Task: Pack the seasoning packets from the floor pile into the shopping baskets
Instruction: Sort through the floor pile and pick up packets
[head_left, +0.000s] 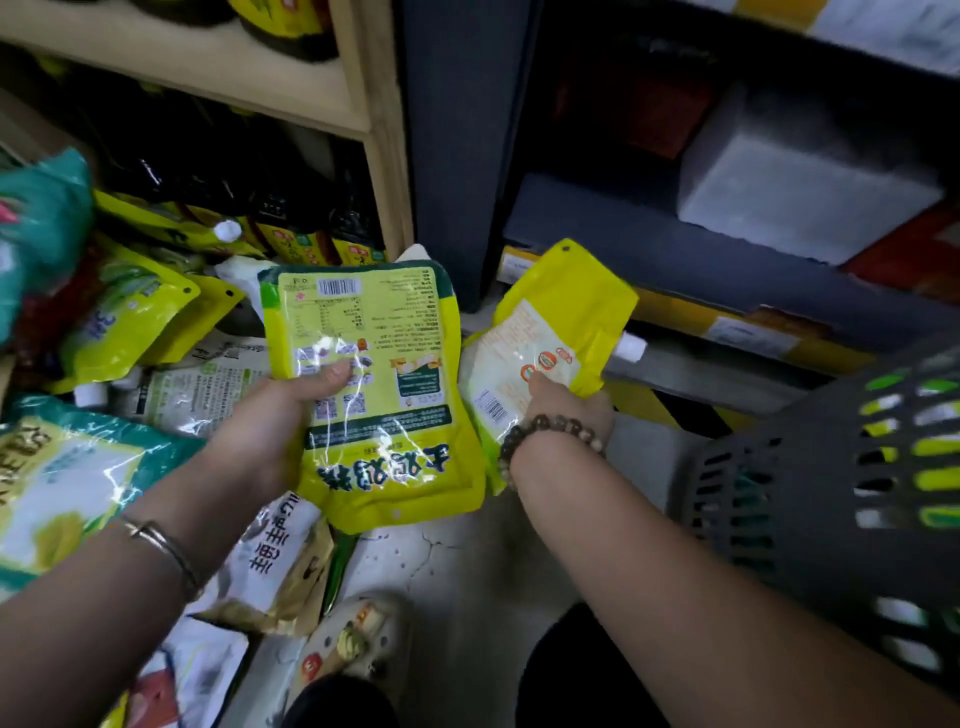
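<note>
Grips on both sides: the left hand (265, 421) holds a flat yellow seasoning packet (374, 395) lifted off the floor pile (124, 317), the right hand (566, 410) clasps a spouted yellow pouch (550, 322) (nearer the grey shopping basket (753, 493), likely bound there first).

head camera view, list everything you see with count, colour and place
flat yellow-green plastic seasoning packet: one, yellow and green, centre, held up
yellow spouted plastic pouch: one, yellow with white cap, right of centre, held
floor pile of plastic packets: several, yellow, green, white, left
dark grey slotted plastic shopping basket: one, grey, right edge, yellow-green packets inside
pale wooden shelf: one, beige, top left
white foam block: one, white, upper right
pale clog shoe: one, cream, bottom centre
left grip: bare hand, holds the flat packet
right grip: bare hand, holds the spouted pouch
</note>
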